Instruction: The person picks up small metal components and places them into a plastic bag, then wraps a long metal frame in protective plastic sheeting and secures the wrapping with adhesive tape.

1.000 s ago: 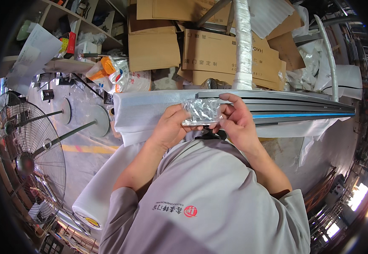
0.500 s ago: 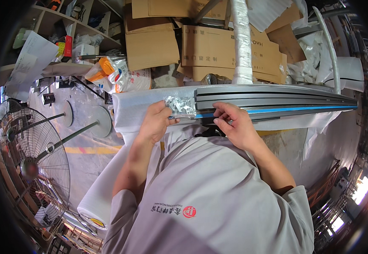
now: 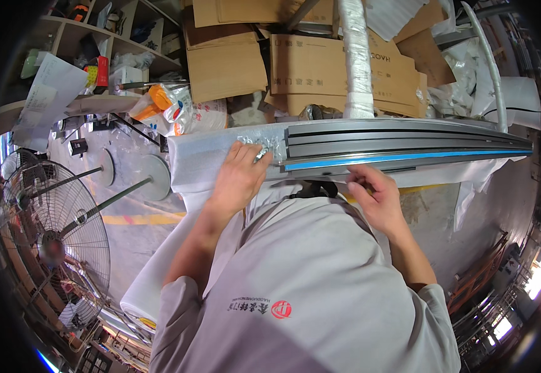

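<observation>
A clear plastic bag of small shiny metal parts [image 3: 275, 147] lies at the left end of dark grey metal profiles [image 3: 370, 138]. My left hand [image 3: 239, 177] is over the bag, its fingers curled onto the plastic and partly covering it. A bright blue strip [image 3: 407, 158] runs along the profiles' near side. Beside that near edge, my right hand [image 3: 377, 196] has its fingers bent in toward the thumb. Whatever may be between them is hidden. White foam sheet [image 3: 199, 158] lies under the profiles and the bag.
A large wire-guarded fan [image 3: 53, 242] stands at the left, near round stand bases [image 3: 153, 177]. Behind the profiles are cardboard sheets [image 3: 308, 68] and a plastic-wrapped post [image 3: 357, 62]. Cluttered shelves [image 3: 71, 40] fill the far left. A white foam roll [image 3: 149, 286] leans by my left side.
My left hand has shifted from the bag's left edge to on top of it. My right hand has moved right and nearer to me, away from the profiles' left end.
</observation>
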### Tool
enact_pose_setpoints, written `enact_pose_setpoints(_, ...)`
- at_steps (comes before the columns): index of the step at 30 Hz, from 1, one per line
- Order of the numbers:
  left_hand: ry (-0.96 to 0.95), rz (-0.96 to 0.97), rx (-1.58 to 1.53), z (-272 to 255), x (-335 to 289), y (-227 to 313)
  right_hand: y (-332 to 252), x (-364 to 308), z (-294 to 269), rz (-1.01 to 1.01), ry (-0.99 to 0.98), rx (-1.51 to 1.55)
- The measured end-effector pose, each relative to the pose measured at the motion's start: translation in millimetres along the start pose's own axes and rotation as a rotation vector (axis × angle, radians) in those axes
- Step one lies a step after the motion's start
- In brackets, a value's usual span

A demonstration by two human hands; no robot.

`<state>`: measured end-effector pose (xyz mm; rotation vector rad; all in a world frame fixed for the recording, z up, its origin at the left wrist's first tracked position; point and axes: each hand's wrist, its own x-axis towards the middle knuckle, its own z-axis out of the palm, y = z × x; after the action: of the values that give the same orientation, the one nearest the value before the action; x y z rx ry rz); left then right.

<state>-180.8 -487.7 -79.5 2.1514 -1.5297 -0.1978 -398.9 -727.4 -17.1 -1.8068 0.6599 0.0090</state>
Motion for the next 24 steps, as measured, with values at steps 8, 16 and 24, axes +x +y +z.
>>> enact_pose_setpoints(8,-0.033,0.057,0.008,1.9,-3.9,0.1,87.2,-61.1,-18.3,0.379,0.237,0.514)
enact_pose_setpoints(16,-0.083,0.169,0.115,2.2,-4.8,-1.5,126.8,-79.4,-18.3,0.458,0.333,0.645)
enact_pose_setpoints(24,-0.126,0.109,0.085,7.3,-4.7,13.5,131.6,-79.0,-20.2,0.419,0.339,0.665)
